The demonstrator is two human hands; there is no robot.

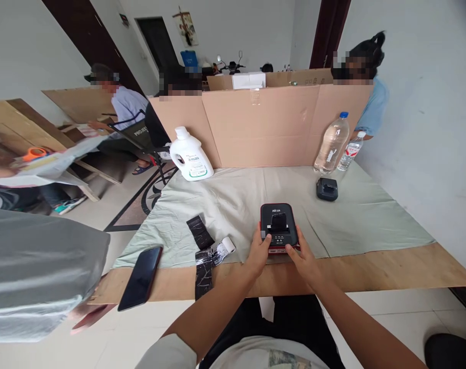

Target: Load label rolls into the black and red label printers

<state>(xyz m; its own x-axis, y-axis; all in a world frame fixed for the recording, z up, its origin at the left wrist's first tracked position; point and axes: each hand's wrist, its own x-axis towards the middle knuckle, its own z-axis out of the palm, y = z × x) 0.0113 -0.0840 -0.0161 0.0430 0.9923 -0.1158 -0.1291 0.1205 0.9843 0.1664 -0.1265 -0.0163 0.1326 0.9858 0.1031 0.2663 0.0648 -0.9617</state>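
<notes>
Both hands hold a small black box with red edges (278,223) at the front of the table. Its dark top carries small white print and a raised-looking black shape that may be a picture. My left hand (259,252) grips the left side, its thumb on the near left corner. From the right, my right hand (302,256) closes on the box with its thumb at the near edge. Left of the box lies a small roll of white paper (227,246) with a blackened strip (204,269). Another black strip (199,231) lies just behind it.
A dark phone (141,277) lies at the table's front left edge. Farther back stand a white jug (190,156), a large bottle (332,146), a smaller bottle (350,152) and a small black device (327,189). A cardboard panel (261,128) borders the far side; several people sit beyond.
</notes>
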